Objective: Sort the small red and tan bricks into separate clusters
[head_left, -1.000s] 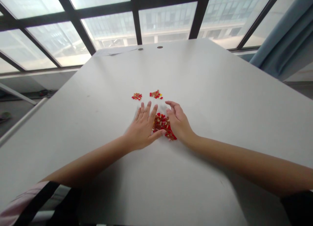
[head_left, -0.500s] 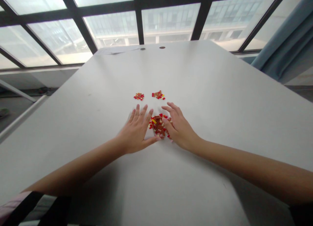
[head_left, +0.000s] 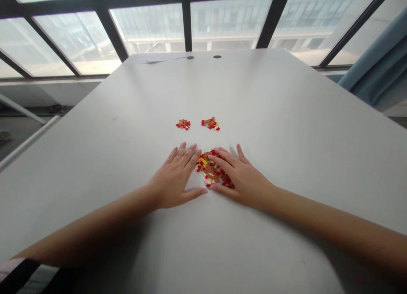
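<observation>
Between my two hands lies a loose pile of small toy building bricks (head_left: 210,170), mostly brown and red with some yellow, white and pink. My left hand (head_left: 176,175) rests at the pile's left side, palm down, fingers stretched forward and thumb pointing to the right. From the right, my right hand (head_left: 243,175) reaches over the pile's edge with its fingers spread and covers part of the bricks. Neither hand holds a brick that I can see. Farther off are two smaller brick clusters, a left one (head_left: 183,124) and a right one (head_left: 210,123).
All the bricks are on a large white table (head_left: 286,128). At its far end are two round dark holes and a pale sheet (head_left: 152,60). Beyond stand dark-framed windows (head_left: 232,23), with a blue curtain (head_left: 378,69) on the right.
My right hand has turned flatter and moved slightly right and nearer to me, its fingers now spread over the pile's right part. The view has shifted slightly.
</observation>
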A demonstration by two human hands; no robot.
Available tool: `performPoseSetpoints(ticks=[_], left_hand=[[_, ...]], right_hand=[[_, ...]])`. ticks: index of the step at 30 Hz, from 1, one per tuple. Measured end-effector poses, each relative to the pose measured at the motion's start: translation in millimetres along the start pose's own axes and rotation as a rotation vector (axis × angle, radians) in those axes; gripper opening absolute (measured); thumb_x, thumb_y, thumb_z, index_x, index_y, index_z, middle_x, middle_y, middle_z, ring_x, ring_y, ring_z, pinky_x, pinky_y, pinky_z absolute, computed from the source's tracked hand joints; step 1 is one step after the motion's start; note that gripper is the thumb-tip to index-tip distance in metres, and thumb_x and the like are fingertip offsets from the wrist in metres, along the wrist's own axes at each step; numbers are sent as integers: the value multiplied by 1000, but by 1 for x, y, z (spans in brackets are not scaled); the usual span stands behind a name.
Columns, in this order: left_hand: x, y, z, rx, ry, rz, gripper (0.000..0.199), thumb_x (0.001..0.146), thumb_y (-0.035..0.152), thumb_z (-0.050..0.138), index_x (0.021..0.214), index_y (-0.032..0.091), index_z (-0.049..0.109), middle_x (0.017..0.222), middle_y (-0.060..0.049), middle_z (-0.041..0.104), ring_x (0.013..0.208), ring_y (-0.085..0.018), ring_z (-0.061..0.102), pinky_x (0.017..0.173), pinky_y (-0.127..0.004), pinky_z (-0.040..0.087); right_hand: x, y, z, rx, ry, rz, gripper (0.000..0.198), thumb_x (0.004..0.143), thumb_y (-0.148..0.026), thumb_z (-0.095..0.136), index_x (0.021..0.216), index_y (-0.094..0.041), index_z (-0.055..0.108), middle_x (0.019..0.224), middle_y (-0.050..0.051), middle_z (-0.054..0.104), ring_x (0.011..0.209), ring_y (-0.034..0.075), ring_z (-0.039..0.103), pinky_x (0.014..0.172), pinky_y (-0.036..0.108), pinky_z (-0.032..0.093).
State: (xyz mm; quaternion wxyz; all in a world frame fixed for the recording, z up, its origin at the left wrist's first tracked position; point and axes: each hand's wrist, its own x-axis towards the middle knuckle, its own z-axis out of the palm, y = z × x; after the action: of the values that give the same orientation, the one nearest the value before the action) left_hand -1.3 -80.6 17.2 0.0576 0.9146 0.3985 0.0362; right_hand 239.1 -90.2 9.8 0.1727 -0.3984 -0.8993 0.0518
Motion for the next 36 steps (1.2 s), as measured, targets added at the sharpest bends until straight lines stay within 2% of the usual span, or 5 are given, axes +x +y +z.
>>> performPoseSetpoints(ticks=[3, 8, 13, 19, 36], left_hand=[[3, -8, 1, -38, 3, 14, 97, 93, 76, 35, 158, 6, 20, 166, -19, 18, 155, -39, 5, 125, -59, 15], [8, -21, 1, -102, -21, 50, 93, 93, 71, 42, 160, 12, 13, 165, -14, 25, 155, -38, 9, 125, -60, 12], [14, -30, 4, -162, -11, 79, 93, 92, 65, 50, 160, 18, 8, 164, -12, 30, 155, -35, 12, 126, -58, 11], [18, -32, 6, -151, 18, 4, 88, 92, 67, 50, 157, 14, 23, 164, -13, 30, 155, -37, 13, 126, -59, 13], [17, -32, 12, -138, 16, 19, 84, 90, 65, 54, 156, 19, 29, 163, -11, 31, 155, -37, 15, 125, -60, 14]], right_hand=[[10, 15, -1, 116, 0, -11, 62, 100, -52, 44, 148, -14, 42, 150, 20, 51, 140, 30, 48, 121, 66, 20], [28, 38, 3, 235, -18, 48, 59, 100, -45, 44, 150, -14, 41, 144, 18, 58, 138, 31, 49, 115, 58, 40], [36, 48, 6, 279, 2, -45, 45, 102, -32, 44, 144, -19, 51, 141, 12, 61, 135, 24, 53, 119, 52, 36], [37, 55, 9, 296, 68, -69, 36, 100, -24, 48, 132, -23, 63, 134, 9, 67, 130, 21, 59, 117, 51, 41], [31, 51, 12, 303, 161, -48, 25, 95, -22, 55, 110, -24, 75, 125, 8, 72, 120, 20, 66, 115, 49, 43]])
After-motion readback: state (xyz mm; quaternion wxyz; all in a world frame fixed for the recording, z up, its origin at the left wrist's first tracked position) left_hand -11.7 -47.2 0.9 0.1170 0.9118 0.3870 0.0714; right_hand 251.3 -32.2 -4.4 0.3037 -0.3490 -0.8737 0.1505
